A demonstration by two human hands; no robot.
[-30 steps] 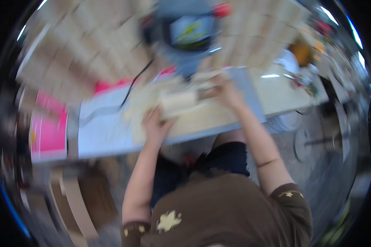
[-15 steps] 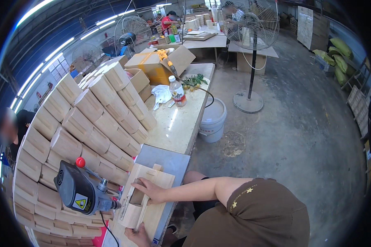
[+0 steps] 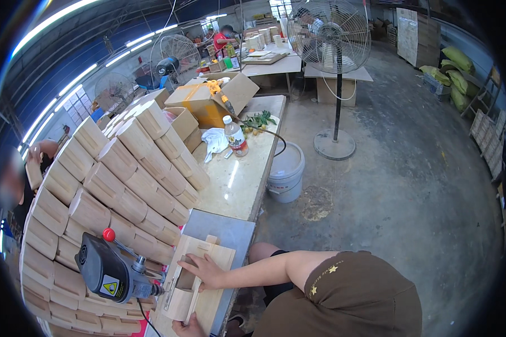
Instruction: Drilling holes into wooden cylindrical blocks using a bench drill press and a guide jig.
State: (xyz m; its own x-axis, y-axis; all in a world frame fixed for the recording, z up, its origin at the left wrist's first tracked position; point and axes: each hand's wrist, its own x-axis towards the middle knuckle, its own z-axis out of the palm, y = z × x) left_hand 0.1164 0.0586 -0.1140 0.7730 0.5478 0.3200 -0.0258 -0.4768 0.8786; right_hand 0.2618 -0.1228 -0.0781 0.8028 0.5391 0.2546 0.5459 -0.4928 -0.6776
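Observation:
A curved pale wooden piece (image 3: pixel 179 304) with a rectangular opening lies in a flat wooden jig (image 3: pixel 222 264) on the bench. Across that opening reaches my right hand (image 3: pixel 207 273), its fingers on the far side and its thumb on the near side, gripping the piece. Low in the picture, my left hand (image 3: pixel 190 328) holds the piece's near end between thumb and fingers; part of this hand is cut off by the lower edge. Beside the piece stands a dark drill press (image 3: pixel 111 268) with a red ball handle (image 3: pixel 108 235), its chuck close to the piece's side.
Stacked wooden pieces (image 3: pixel 115 180) rise behind the drill. Farther along the bench are a bottle (image 3: pixel 235 136), a white cloth (image 3: pixel 214 142) and a cardboard box (image 3: pixel 199 101). A white bucket (image 3: pixel 287 174) and a standing fan (image 3: pixel 334 73) are on the floor. Another person's hand (image 3: pixel 44 149) shows at far left.
My view has shifted slightly; both my hands keep their places on the wooden piece. At far left, the other person's hand has come up beside the stack with a wooden piece.

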